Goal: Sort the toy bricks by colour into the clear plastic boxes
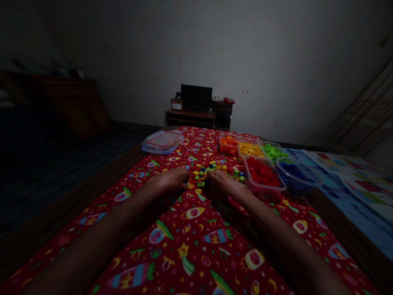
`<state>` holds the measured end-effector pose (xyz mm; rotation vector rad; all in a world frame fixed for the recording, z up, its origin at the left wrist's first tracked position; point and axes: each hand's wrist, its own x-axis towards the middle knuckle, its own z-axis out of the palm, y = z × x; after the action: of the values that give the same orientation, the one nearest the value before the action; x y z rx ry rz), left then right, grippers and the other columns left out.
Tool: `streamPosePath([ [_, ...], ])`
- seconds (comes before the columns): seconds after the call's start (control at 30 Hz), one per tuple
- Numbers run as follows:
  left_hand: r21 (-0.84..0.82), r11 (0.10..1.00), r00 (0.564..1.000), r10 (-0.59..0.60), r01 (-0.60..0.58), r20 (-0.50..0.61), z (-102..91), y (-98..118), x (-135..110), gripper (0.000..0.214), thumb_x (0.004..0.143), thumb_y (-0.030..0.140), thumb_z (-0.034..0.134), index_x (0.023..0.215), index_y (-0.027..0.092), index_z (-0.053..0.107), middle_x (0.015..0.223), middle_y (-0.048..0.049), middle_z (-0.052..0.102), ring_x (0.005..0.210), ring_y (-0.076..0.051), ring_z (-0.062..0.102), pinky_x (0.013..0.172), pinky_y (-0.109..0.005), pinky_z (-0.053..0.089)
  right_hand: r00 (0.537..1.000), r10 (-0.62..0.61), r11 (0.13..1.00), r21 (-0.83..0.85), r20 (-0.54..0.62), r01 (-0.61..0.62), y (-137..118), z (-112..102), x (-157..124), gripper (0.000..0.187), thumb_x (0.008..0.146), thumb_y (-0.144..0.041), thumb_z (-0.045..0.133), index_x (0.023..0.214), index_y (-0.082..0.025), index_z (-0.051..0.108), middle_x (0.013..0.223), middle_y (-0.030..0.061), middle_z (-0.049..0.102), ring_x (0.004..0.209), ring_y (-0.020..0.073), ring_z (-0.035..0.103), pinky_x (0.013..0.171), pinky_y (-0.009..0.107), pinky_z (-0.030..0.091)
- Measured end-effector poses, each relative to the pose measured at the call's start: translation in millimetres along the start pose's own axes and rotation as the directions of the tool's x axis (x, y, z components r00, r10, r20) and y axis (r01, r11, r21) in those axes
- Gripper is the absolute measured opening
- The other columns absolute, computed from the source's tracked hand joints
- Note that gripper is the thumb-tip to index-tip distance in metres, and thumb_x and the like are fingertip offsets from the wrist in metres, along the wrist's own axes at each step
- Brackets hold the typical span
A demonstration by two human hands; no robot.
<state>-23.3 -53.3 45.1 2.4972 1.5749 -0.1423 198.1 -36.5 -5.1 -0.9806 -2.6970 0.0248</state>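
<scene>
A loose pile of small toy building bricks (pixel 211 166) in yellow, green, blue and red lies on the red patterned tablecloth (pixel 193 229). My left hand (pixel 175 179) is at the pile's left side, its fingers curled closed. A bit of blue brick (pixel 185 185) shows at its fingertips. On the near side of the pile, my right hand (pixel 220 180) reaches in with bent fingers pressed together, touching the bricks. What is between those fingers is hidden. A green brick (pixel 200 184) lies just left of the right fingertips.
Clear tubs hold sorted bricks at right: orange (pixel 229 144), yellow (pixel 251 149), green (pixel 274 152), red (pixel 264 172) and blue (pixel 294 174). Stacked lids (pixel 163 141) lie at the table's far left. A bed (pixel 353 184) adjoins on the right; a monitor (pixel 196 96) stands beyond.
</scene>
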Motion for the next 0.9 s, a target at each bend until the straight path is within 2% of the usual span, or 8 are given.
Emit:
streamPosePath([
  [0.2, 0.038, 0.997, 0.995, 0.07, -0.068, -0.064, 2.2, -4, 0, 0.016, 0.07, 0.015, 0.06, 0.084, 0.019, 0.066, 0.08, -0.0025, 0.067, 0.073, -0.016, 0.059, 0.061, -0.021, 0.042, 0.99, 0.137, 0.99, 0.021, 0.029, -0.137, 0, -24, 8, 0.013, 0.085, -0.01, 0.051, 0.084, -0.011, 0.064, 0.077, 0.0055, 0.059, 0.071, 0.0134, 0.049, 0.067, 0.024, 0.038],
  [0.33, -0.036, 0.997, 0.996, 0.069, -0.071, -0.051, -0.7, -18, 5, 0.022, 0.07, 0.019, 0.058, 0.09, 0.02, 0.068, 0.079, 0.0, 0.068, 0.07, -0.015, 0.059, 0.058, -0.02, 0.04, 0.982, 0.187, 0.973, 0.135, 0.028, -0.189, -7, -40, 11, 0.014, 0.084, -0.015, 0.055, 0.088, -0.011, 0.067, 0.076, 0.0041, 0.061, 0.068, 0.0118, 0.049, 0.063, 0.022, 0.035],
  [0.47, -0.245, 0.962, 0.991, 0.11, -0.124, -0.069, -2.0, -32, 13, 0.029, 0.073, 0.026, 0.056, 0.098, 0.018, 0.069, 0.081, -0.0006, 0.07, 0.071, -0.015, 0.061, 0.062, -0.02, 0.043, 0.987, 0.155, 0.975, 0.155, 0.047, -0.161, -13, -23, 13, 0.011, 0.082, -0.012, 0.056, 0.086, -0.012, 0.067, 0.079, 0.0052, 0.062, 0.071, 0.0123, 0.051, 0.065, 0.022, 0.035],
  [0.57, -0.465, 0.87, 0.986, 0.148, -0.165, -0.074, 3.1, -37, 19, 0.037, 0.077, 0.034, 0.054, 0.105, 0.016, 0.068, 0.079, -0.0013, 0.07, 0.069, -0.014, 0.06, 0.061, -0.02, 0.044, 0.989, 0.146, 0.983, 0.113, -0.026, -0.142, -12, -2, 13, 0.014, 0.083, -0.007, 0.052, 0.089, -0.012, 0.063, 0.084, 0.0071, 0.062, 0.077, 0.0139, 0.052, 0.07, 0.024, 0.037],
  [0.63, -0.575, 0.799, 0.984, 0.163, -0.177, -0.076, 7.9, -38, 22, 0.042, 0.079, 0.041, 0.054, 0.11, 0.016, 0.065, 0.077, -0.0013, 0.069, 0.065, -0.013, 0.059, 0.059, -0.021, 0.044, 0.988, 0.147, 0.985, 0.104, -0.049, -0.141, -11, 4, 12, 0.014, 0.084, -0.008, 0.053, 0.094, -0.012, 0.061, 0.088, 0.0085, 0.062, 0.081, 0.0154, 0.053, 0.073, 0.025, 0.037],
  [0.77, -0.71, 0.688, 0.987, 0.148, -0.152, -0.068, 12.8, -33, 19, 0.047, 0.08, 0.052, 0.054, 0.109, 0.017, 0.062, 0.074, -0.0004, 0.066, 0.057, -0.011, 0.055, 0.053, -0.021, 0.044, 0.986, 0.169, 0.979, 0.111, 0.001, -0.169, -14, 0, 13, 0.017, 0.084, -0.01, 0.054, 0.099, -0.01, 0.062, 0.09, 0.0103, 0.064, 0.082, 0.017, 0.055, 0.071, 0.025, 0.037],
  [0.9, -0.751, 0.645, 0.99, 0.111, -0.143, -0.092, 12.1, -24, 18, 0.045, 0.08, 0.052, 0.055, 0.106, 0.016, 0.062, 0.074, -0.0001, 0.065, 0.059, -0.012, 0.055, 0.054, -0.021, 0.043, 0.972, 0.234, 0.955, 0.191, -0.014, -0.227, -15, -6, 18, 0.02, 0.079, -0.01, 0.055, 0.097, -0.012, 0.064, 0.088, 0.0081, 0.066, 0.078, 0.0154, 0.056, 0.067, 0.024, 0.037],
])
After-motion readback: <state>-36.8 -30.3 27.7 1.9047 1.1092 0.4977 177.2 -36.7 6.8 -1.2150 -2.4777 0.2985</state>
